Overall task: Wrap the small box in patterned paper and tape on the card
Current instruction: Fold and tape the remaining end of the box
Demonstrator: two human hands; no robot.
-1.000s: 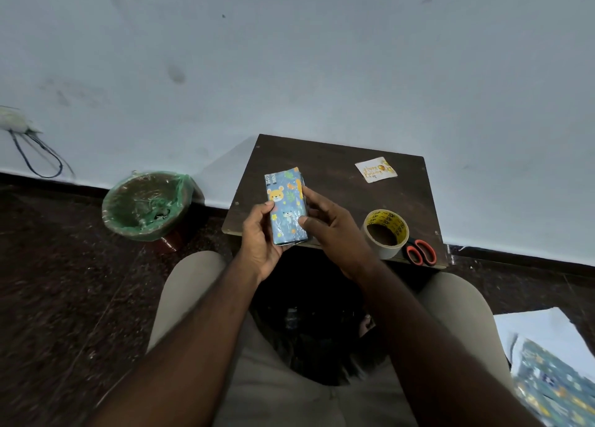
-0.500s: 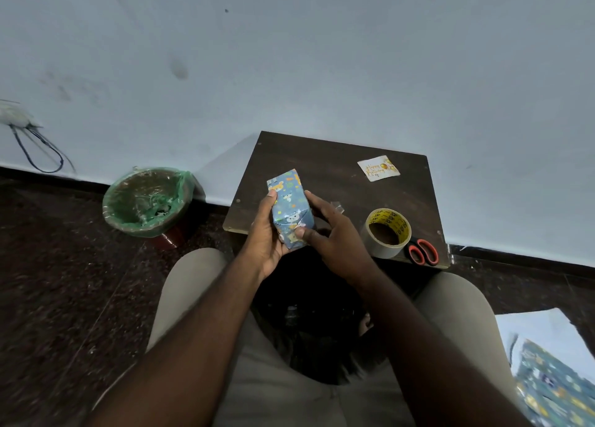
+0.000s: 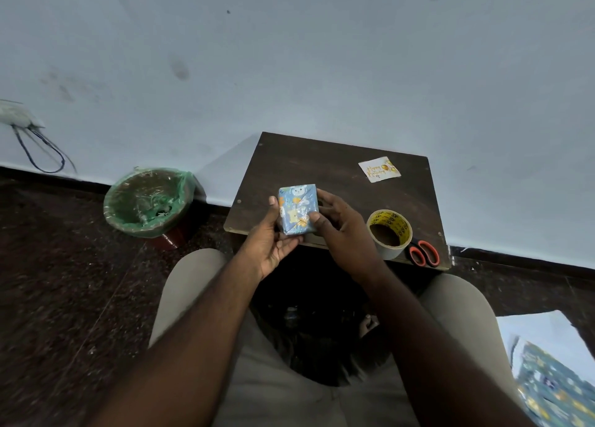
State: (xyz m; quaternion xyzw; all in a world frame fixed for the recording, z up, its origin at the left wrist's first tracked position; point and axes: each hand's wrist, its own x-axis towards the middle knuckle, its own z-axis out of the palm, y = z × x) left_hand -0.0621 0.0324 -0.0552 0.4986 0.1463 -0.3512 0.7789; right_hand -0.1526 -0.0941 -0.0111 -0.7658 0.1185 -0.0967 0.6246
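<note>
The small box [image 3: 297, 209], wrapped in blue paper with cartoon animals, is held up over the near edge of the dark wooden table [image 3: 322, 165]. Its taped, folded end faces me. My left hand [image 3: 269, 236] grips its left side with thumb along the edge and fingers beneath. My right hand [image 3: 341, 225] holds its right side, thumb pressing the taped fold. The white birthday card [image 3: 379, 169] lies at the table's far right. A roll of tape [image 3: 389, 233] stands near the right front corner.
Orange-handled scissors [image 3: 424, 252] lie beside the tape roll. A bin with a green liner [image 3: 149, 201] stands on the floor to the left. Spare patterned paper [image 3: 553, 384] lies on the floor at lower right. My knees are just under the table's edge.
The box has been turned in both hands from showing its long face to showing its taped end. The right thumb now presses on that end.
</note>
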